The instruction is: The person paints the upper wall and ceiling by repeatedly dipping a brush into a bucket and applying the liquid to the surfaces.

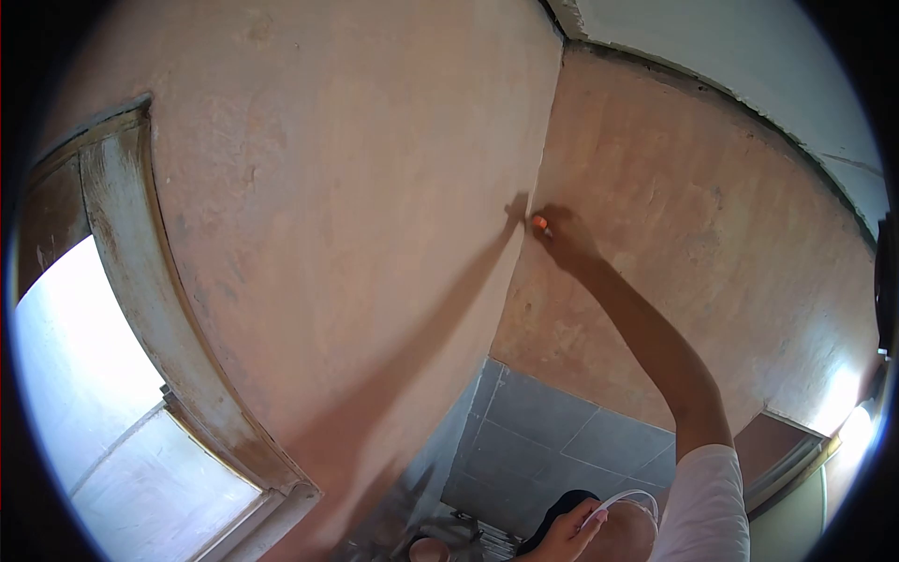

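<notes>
My right hand (560,239) reaches up to the inside corner of two pinkish walls. Its fingers close around a small object with a bright orange end (540,223); the rest of it is hidden. The hand's shadow falls on the left wall beside the corner. Low in the view, my left hand (567,536) grips the curved whitish handle (599,510) of a bucket. Pinkish contents (629,536) fill its round opening, and a dark shape sits behind the hand.
A worn wooden frame (140,225) surrounds a bright opening on the left. Grey tiles (538,431) cover the lower wall. A lit lamp (857,426) glows at the right. Cluttered items and a round pinkish vessel (430,550) stand below.
</notes>
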Demonstrator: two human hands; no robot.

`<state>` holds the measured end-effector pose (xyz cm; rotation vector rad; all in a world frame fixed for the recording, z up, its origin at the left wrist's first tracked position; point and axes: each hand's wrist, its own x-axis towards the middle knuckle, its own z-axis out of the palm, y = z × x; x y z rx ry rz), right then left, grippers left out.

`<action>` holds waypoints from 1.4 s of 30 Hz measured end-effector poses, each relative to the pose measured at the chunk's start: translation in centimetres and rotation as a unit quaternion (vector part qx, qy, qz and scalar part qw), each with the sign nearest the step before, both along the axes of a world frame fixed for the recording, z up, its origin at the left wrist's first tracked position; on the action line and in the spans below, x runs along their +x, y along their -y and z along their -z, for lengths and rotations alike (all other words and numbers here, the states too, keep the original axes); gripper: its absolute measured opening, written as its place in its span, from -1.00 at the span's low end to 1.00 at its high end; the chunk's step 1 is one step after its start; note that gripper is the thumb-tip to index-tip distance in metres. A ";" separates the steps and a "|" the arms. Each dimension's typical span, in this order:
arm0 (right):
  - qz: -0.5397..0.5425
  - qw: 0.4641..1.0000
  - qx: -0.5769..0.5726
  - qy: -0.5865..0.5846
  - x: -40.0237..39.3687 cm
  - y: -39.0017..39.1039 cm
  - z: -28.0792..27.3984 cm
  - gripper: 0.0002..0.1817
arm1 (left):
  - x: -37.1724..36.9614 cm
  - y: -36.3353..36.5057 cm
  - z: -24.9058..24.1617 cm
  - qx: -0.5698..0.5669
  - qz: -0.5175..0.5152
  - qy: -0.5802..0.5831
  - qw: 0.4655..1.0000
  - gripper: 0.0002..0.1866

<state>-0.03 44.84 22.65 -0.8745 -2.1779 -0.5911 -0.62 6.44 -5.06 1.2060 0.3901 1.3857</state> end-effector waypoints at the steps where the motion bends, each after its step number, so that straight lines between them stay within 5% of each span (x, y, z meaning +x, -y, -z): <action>1: 0.000 1.000 -0.002 0.001 -0.4 0.9 -0.8 -0.79 | 0.0 0.0 -0.4 0.019 -0.027 -0.015 0.999 -0.85; 4: 0.013 0.995 0.090 0.033 -0.9 1.5 -0.4 -0.79 | 0.0 0.1 0.4 0.017 -0.030 -0.054 0.998 -0.84; 7: 0.056 0.911 0.311 0.263 -0.7 -2.3 9.3 -0.63 | 0.3 0.1 0.6 -0.005 0.002 -0.057 0.998 -0.83; 9: -0.007 0.917 0.222 0.331 -0.7 -2.3 15.9 -0.47 | 0.3 0.0 0.3 -0.012 0.009 -0.037 0.999 -0.82; 10: 0.034 0.902 0.172 0.396 -1.0 0.2 17.4 -0.56 | 0.3 0.0 0.0 0.013 -0.020 -0.062 0.998 -0.82; 12: -0.066 0.937 0.008 0.344 -0.2 -1.0 23.0 -0.72 | 0.2 0.0 -0.4 0.039 -0.052 -0.087 0.994 -0.82; 13: -0.069 0.937 0.010 0.343 -0.4 0.1 22.2 -0.72 | 0.3 0.1 -0.3 0.032 -0.048 -0.084 0.995 -0.83; 15: -0.109 0.943 -0.285 0.133 -0.5 2.0 20.2 -0.80 | 0.1 -0.3 -0.3 0.028 -0.050 -0.077 0.995 -0.83; 16: -0.074 0.948 -0.296 0.089 -0.2 0.7 20.3 -0.78 | 0.1 -0.5 0.0 0.033 -0.039 -0.077 0.996 -0.84; 19: -0.063 0.957 -0.281 -0.027 0.9 -1.3 17.8 -0.79 | 0.2 -0.6 0.3 0.045 -0.039 -0.054 0.997 -0.86; 21: -0.072 0.996 -0.046 0.034 0.9 -0.5 15.4 -0.79 | 0.2 -0.9 0.8 0.055 -0.049 -0.026 0.997 -0.87; 24: -0.137 0.990 -0.002 -0.028 0.6 0.7 15.8 -0.79 | -0.1 -0.8 1.7 -0.027 0.012 -0.044 0.999 -0.89; 25: -0.139 0.990 0.000 -0.028 0.7 0.9 16.5 -0.79 | -0.1 -0.7 1.4 -0.022 -0.001 -0.029 0.999 -0.89; 27: -0.093 0.974 -0.170 0.117 0.9 1.8 18.8 -0.82 | -0.3 -0.7 0.9 -0.016 -0.017 -0.013 1.000 -0.89; 31: -0.086 0.965 -0.235 0.079 0.2 0.4 20.9 -0.82 | -0.7 -0.9 1.6 -0.001 -0.028 -0.075 0.997 -0.87; 35: -0.114 0.985 0.103 0.073 2.1 -1.7 19.5 -0.71 | -1.1 -1.1 1.1 0.005 -0.042 -0.074 0.996 -0.84; 39: -0.079 0.991 0.109 -0.007 1.6 2.2 10.6 -0.67 | -1.5 -0.8 -0.3 0.024 -0.029 -0.075 0.996 -0.83; 42: -0.050 0.990 0.125 0.034 1.3 2.0 10.7 -0.68 | -0.9 -1.0 0.8 0.023 -0.026 -0.050 0.998 -0.83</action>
